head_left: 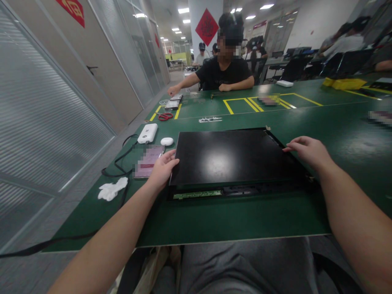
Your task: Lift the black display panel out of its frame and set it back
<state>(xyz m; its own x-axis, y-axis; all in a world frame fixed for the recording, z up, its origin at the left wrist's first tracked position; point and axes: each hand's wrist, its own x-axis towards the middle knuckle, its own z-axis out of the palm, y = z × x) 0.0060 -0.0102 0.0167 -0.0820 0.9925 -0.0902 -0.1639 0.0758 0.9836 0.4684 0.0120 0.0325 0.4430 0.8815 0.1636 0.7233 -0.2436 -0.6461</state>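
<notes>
A flat black display panel (228,157) lies on the green table (232,216) in front of me, with a green circuit strip (197,194) showing along its near edge. My left hand (162,168) grips the panel's left edge, fingers curled over it. My right hand (308,150) rests on the panel's right edge, fingers bent and touching the rim.
Left of the panel lie a white power bank (147,133), a small white case (167,141), a blurred card (148,161), black cables (121,157) and a white cloth (112,190). Red scissors (165,116) lie farther off. A person in black (222,71) sits across the table.
</notes>
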